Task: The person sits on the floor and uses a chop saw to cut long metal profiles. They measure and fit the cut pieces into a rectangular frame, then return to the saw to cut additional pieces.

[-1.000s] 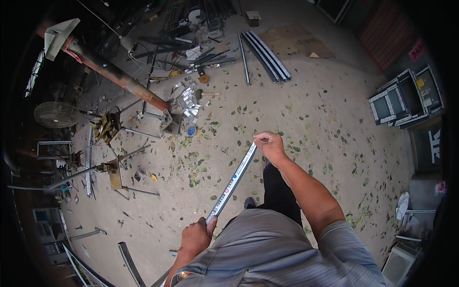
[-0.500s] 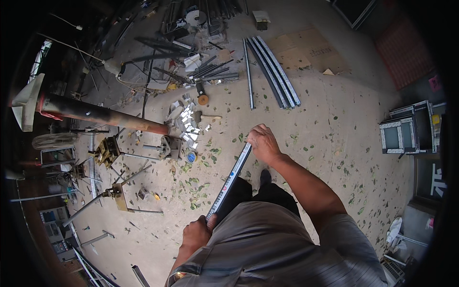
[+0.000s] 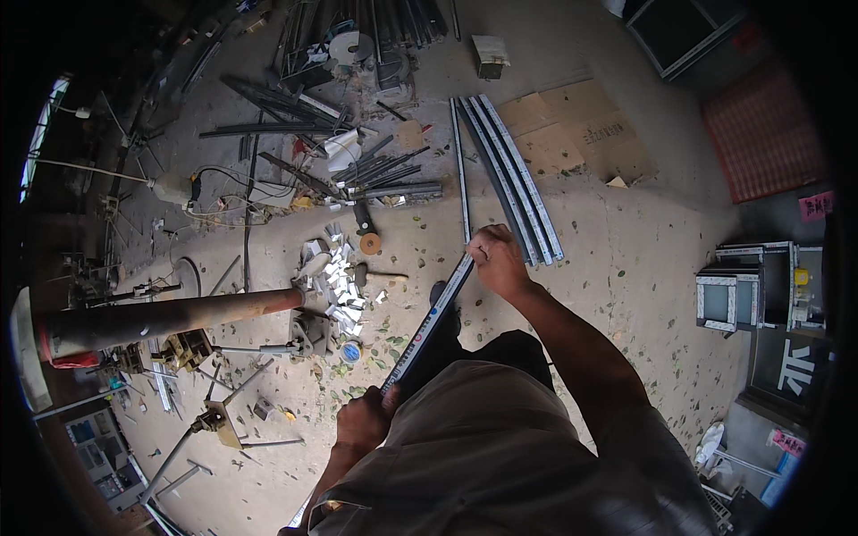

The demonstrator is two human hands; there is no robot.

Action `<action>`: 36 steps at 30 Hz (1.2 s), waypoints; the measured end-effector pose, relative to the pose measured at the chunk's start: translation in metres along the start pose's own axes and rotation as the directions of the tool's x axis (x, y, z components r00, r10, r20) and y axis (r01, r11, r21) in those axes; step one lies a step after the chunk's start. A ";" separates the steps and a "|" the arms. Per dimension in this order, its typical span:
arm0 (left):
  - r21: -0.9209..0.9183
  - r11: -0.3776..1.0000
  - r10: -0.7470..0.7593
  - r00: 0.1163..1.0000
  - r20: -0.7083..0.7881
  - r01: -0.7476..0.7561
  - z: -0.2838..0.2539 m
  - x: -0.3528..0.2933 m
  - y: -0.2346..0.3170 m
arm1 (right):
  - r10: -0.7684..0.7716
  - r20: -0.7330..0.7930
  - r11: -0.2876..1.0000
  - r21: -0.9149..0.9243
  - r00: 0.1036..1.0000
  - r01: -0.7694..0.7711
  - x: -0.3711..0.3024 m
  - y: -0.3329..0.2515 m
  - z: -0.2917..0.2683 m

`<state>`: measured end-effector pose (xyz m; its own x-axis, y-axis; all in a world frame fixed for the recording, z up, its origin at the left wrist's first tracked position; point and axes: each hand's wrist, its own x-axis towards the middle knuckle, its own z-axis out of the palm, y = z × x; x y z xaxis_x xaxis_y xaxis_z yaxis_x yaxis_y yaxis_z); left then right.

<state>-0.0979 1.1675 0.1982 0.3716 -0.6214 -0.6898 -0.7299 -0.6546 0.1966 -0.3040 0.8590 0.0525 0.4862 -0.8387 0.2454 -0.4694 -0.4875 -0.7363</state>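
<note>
A straight window-frame profile bar (image 3: 427, 322), dark with a printed film strip along it, runs slantwise across the front of my body. My left hand (image 3: 362, 420) is closed round its lower end, close to my waist. Its upper end is gripped by my right hand (image 3: 496, 257), farther forward. Just beyond the right hand, several long profiles (image 3: 514, 179) with similar film lie side by side on the floor, and a thinner profile (image 3: 462, 170) lies to their left.
An angle grinder (image 3: 367, 234), a hammer (image 3: 382, 278) and a pile of metal offcuts (image 3: 343, 277) lie left of my path. A dark post (image 3: 170, 311) juts in from the left beside metal stands. Flattened cardboard (image 3: 581, 134) lies beyond the profiles; small frames (image 3: 737, 299) stand right.
I have moved forward, and the floor profiles are now nearer my right hand. The bar stays in both hands, at much the same slant.
</note>
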 end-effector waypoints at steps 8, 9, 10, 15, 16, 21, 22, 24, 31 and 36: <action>0.008 1.000 -0.010 0.996 0.093 0.009 -0.094 0.108 0.058 | 0.001 -0.060 1.000 -0.029 0.998 -0.003 0.129 0.034 -0.014; 0.013 1.000 -0.018 0.994 0.106 0.017 -0.101 0.121 0.069 | -0.010 -0.083 1.000 -0.020 0.996 0.008 0.140 0.047 -0.013; 0.016 1.000 -0.026 0.993 0.118 0.024 -0.106 0.134 0.080 | -0.022 -0.105 1.000 -0.011 0.994 0.020 0.153 0.060 -0.014; 0.287 0.929 0.197 0.969 0.147 -0.233 -0.140 0.206 0.138 | -0.137 -0.138 0.991 -0.008 0.981 0.137 0.247 0.117 -0.035; 0.286 0.922 0.224 0.962 0.156 -0.261 -0.148 0.219 0.155 | -0.128 -0.122 0.992 -0.018 0.984 0.127 0.266 0.132 -0.042; 0.266 0.944 0.145 0.971 0.190 -0.193 -0.176 0.274 0.213 | -0.090 -0.035 0.996 0.017 0.995 0.091 0.341 0.174 -0.069; 0.281 0.930 0.198 0.967 0.163 -0.238 -0.184 0.279 0.224 | -0.091 -0.010 0.996 0.009 0.996 0.091 0.356 0.177 -0.077; 0.301 0.912 0.248 0.959 0.138 -0.280 -0.212 0.293 0.266 | -0.127 0.025 0.992 0.002 0.992 0.127 0.380 0.189 -0.089; 0.257 0.931 0.242 0.965 0.103 -0.261 -0.261 0.365 0.321 | -0.178 0.026 0.982 0.076 0.984 0.175 0.464 0.203 -0.093; 0.206 0.941 0.283 0.958 -0.035 -0.270 -0.289 0.446 0.328 | -0.163 0.021 0.979 0.130 0.986 0.159 0.548 0.207 -0.087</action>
<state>-0.0060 0.5512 0.1561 0.1694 -0.7959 -0.5813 -0.9050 -0.3592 0.2281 -0.1988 0.2770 0.0892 0.5719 -0.7425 0.3487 -0.2861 -0.5790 -0.7635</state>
